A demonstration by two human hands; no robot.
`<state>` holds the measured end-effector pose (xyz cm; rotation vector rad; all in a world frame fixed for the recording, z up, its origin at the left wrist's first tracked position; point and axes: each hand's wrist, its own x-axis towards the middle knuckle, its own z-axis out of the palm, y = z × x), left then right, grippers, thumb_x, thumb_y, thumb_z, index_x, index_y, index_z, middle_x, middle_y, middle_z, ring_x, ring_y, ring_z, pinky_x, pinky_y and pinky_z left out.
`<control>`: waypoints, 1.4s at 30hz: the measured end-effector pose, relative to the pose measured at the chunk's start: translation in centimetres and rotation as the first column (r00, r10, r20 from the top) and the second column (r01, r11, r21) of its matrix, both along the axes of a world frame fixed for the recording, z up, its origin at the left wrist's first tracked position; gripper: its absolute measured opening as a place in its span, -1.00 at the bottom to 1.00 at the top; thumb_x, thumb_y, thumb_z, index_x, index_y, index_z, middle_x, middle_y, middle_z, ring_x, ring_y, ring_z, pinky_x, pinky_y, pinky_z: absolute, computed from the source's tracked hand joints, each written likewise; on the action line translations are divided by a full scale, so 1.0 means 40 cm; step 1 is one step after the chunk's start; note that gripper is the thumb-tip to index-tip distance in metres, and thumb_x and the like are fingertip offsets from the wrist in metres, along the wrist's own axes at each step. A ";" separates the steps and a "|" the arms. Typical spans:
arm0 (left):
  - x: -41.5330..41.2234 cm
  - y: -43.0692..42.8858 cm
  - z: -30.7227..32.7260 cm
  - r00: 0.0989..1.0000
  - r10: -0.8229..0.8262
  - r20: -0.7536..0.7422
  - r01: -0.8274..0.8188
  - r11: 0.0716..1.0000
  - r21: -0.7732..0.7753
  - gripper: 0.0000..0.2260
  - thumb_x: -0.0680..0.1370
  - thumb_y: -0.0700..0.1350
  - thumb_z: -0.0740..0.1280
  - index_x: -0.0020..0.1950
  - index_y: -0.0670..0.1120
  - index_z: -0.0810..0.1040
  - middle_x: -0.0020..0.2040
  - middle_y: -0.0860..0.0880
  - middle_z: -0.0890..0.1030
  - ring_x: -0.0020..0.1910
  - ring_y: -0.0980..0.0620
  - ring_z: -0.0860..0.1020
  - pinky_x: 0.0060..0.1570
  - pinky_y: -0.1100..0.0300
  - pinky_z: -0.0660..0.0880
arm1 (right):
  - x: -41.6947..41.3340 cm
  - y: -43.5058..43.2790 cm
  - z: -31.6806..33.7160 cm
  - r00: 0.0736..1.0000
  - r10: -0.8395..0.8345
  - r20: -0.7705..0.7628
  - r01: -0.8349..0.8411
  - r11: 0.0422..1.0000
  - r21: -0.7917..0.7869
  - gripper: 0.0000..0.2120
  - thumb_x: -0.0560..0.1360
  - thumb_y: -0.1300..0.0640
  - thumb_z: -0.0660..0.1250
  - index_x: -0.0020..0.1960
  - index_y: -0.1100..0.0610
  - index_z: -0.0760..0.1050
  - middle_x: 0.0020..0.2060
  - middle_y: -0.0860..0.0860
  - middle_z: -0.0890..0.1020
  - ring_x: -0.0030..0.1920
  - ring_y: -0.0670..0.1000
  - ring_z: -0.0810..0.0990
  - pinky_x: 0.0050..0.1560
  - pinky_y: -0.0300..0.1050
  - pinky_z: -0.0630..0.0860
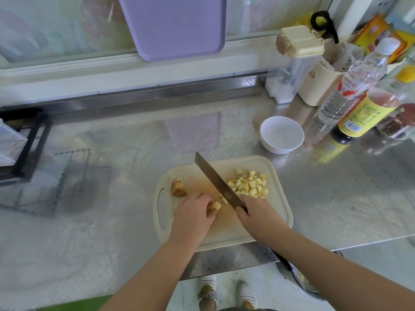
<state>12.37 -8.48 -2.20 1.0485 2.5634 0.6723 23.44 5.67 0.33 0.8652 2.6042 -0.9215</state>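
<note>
Nearest, past the counter's edge, a pair of white mesh shoes is showing on the floor, and the left arm is covering part of one. Both hands are working over a cream cutting board lying on the steel counter. The left hand is curling its fingers and pinching a pale yellow chunk near the board's middle; the fingertips are tucking out of sight beneath the knuckles. The right hand is wrapping tightly round the handle of a knife, hiding the handle entirely, while the blade is slanting away across the board just beside the chunk. A diced pile is sitting to the blade's right, and a brown-skinned end piece is lying by the board's handle slot. Farther off, a white bowl is standing apart from the board. Behind it, a clear bottle is carrying a red label with Chinese characters too blurred to read, and a dark bottle is wearing a yellow label with a barcode and tiny illegible print. Farthest back, a purple tray is leaning on the wall, with the frame cutting off its top.
</note>
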 end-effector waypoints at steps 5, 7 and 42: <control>0.009 0.002 0.003 1.000 -0.030 0.008 0.030 0.999 0.036 -0.88 0.53 -0.03 0.40 0.04 -0.01 0.61 0.03 0.09 0.52 -0.09 0.09 0.56 -0.06 0.11 0.54 | 0.008 -0.008 -0.003 1.000 0.005 0.009 -0.005 1.000 -0.020 -0.81 0.63 0.10 0.15 -0.04 0.14 0.49 -0.18 0.04 0.58 -0.17 0.01 0.57 -0.12 -0.06 0.55; 0.014 0.000 0.004 0.999 -0.041 -0.008 0.041 0.998 0.048 -0.88 0.53 -0.04 0.40 0.04 -0.01 0.60 0.03 0.09 0.51 -0.10 0.10 0.55 -0.07 0.13 0.53 | 0.012 -0.007 -0.005 1.000 0.002 0.010 -0.002 1.000 -0.025 -0.81 0.64 0.09 0.14 -0.03 0.12 0.49 -0.17 0.03 0.58 -0.16 -0.01 0.55 -0.14 -0.13 0.50; 0.019 -0.055 -0.016 0.991 -0.004 -0.136 0.015 0.996 0.083 -0.85 0.45 0.01 0.49 -0.09 0.04 0.55 -0.16 0.16 0.60 -0.24 0.10 0.50 -0.05 0.26 0.39 | 0.034 -0.015 -0.009 0.999 -0.027 0.030 0.031 0.994 -0.109 -0.81 0.64 0.08 0.15 -0.14 0.05 0.41 -0.28 0.02 0.55 -0.33 -0.04 0.50 -0.29 -0.16 0.45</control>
